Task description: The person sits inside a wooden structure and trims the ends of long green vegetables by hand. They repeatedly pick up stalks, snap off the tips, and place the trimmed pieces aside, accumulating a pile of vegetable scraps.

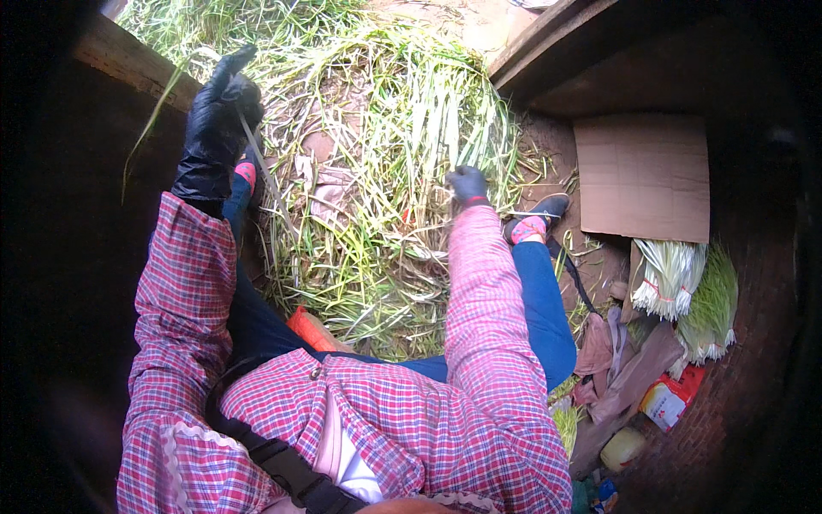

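My left hand (224,111), in a black glove, is raised at the upper left. Its fingers are closed, with the forefinger partly extended, on a long thin plant stalk (272,184). The pale end hangs below the hand, and a narrow green leaf (152,128) droops on its other side. My right hand (469,184), gloved in dark material, is closed low over the right side of a heap of long green leaves and stalks (385,146). What its fingers hold, if anything, is hidden.
My legs in blue trousers spread around the heap. At the right, banded bundles of white-stemmed greens (670,274) lie beside a cardboard sheet (642,176). Below them are a red-and-white packet (672,398) and a yellowish round object (623,449). Wooden boards (548,43) flank the heap.
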`<state>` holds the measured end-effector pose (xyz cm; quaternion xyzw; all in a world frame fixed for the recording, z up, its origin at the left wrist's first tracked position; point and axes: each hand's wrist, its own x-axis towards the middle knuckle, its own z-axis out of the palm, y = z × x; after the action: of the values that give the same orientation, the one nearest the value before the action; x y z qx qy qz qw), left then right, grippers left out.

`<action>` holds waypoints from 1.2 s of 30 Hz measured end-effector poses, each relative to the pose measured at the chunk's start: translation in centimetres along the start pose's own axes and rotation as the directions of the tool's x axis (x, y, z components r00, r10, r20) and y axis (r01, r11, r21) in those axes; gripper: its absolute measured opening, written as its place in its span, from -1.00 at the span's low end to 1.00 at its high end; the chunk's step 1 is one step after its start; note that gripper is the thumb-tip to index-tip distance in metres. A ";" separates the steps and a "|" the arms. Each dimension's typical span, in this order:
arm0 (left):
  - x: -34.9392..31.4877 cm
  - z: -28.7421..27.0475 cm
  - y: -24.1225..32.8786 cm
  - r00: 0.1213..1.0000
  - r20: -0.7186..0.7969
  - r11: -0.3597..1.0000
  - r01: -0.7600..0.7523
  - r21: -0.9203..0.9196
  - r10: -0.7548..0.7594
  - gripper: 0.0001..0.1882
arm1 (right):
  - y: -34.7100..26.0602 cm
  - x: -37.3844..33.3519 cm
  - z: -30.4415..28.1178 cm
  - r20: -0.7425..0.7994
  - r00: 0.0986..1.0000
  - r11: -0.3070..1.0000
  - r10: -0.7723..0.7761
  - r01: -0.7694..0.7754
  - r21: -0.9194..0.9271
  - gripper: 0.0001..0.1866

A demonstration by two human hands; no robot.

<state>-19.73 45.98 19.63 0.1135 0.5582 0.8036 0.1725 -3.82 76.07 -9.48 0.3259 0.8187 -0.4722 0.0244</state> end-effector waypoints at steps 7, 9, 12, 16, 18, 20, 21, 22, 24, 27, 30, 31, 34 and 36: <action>-0.4 -0.7 -0.6 0.977 0.118 0.944 0.203 -0.259 -0.177 -0.58 | -0.3 -5.4 -9.6 -0.227 0.924 0.166 -0.309 0.287 0.943 -0.76; -0.4 -0.5 -1.2 0.980 0.041 0.968 0.198 -0.153 -0.194 -0.60 | -0.7 -5.5 -8.6 0.064 0.955 0.640 -0.289 0.143 0.755 -0.62; -0.5 0.2 -2.1 0.962 0.216 0.957 0.213 -0.196 -0.169 -0.65 | -1.7 -6.9 -7.0 0.093 0.982 0.540 -0.164 0.010 0.841 -0.59; -0.6 1.2 -3.2 0.927 0.182 0.898 0.365 -0.244 -0.328 -0.56 | -4.7 -9.2 -6.4 0.179 0.966 0.687 -0.189 0.000 0.727 -0.74; -0.7 1.7 -3.8 0.916 0.190 0.892 0.392 -0.227 -0.354 -0.63 | -6.2 -10.2 -6.3 0.129 0.965 0.676 -0.230 0.063 0.734 -0.80; -1.1 2.4 -4.5 0.915 0.134 0.908 0.397 -0.134 -0.380 -0.67 | -7.6 -10.9 -5.5 0.107 0.949 0.584 -0.295 0.091 0.807 -0.85; -1.3 2.7 -5.0 0.917 0.155 0.925 0.379 -0.041 -0.368 -0.67 | -8.2 -11.1 -5.0 0.116 0.966 0.660 -0.232 0.069 0.748 -0.86; -1.7 3.1 -5.5 0.906 0.113 0.911 0.413 -0.019 -0.408 -0.68 | -8.7 -11.2 -4.5 0.114 0.963 0.669 -0.245 0.082 0.739 -0.86; -2.3 3.8 -6.5 0.886 0.085 0.889 0.458 -0.004 -0.456 -0.70 | -9.6 -11.7 -3.4 0.109 0.959 0.676 -0.263 0.102 0.729 -0.83; -3.4 4.7 -8.3 0.915 0.138 0.924 0.383 -0.003 -0.379 -0.61 | -10.8 -12.7 -2.1 0.178 0.909 0.640 -0.377 0.117 0.759 -0.77; -4.0 4.7 -9.7 0.882 0.201 0.904 0.409 0.128 -0.427 -0.51 | -12.1 -13.5 -1.0 0.277 0.866 0.667 -0.416 0.083 0.741 -0.70; -4.0 4.6 -10.1 0.860 0.208 0.884 0.441 0.153 -0.465 -0.61 | -12.6 -13.7 -0.7 0.329 0.846 0.706 -0.420 0.077 0.704 -0.68; -4.1 4.2 -11.3 0.839 0.191 0.835 0.428 0.344 -0.509 -0.80 | -13.9 -13.8 -0.2 0.287 0.877 0.750 -0.387 0.118 0.650 -0.75; -4.0 4.0 -11.8 0.861 0.207 0.862 0.388 0.326 -0.465 -0.80 | -14.7 -13.9 -0.1 0.219 0.903 0.781 -0.370 0.175 0.599 -0.78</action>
<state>-12.77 51.56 10.02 0.1203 0.6448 0.6357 0.4070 -1.09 64.05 6.54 0.1127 0.6645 -0.7387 -0.0085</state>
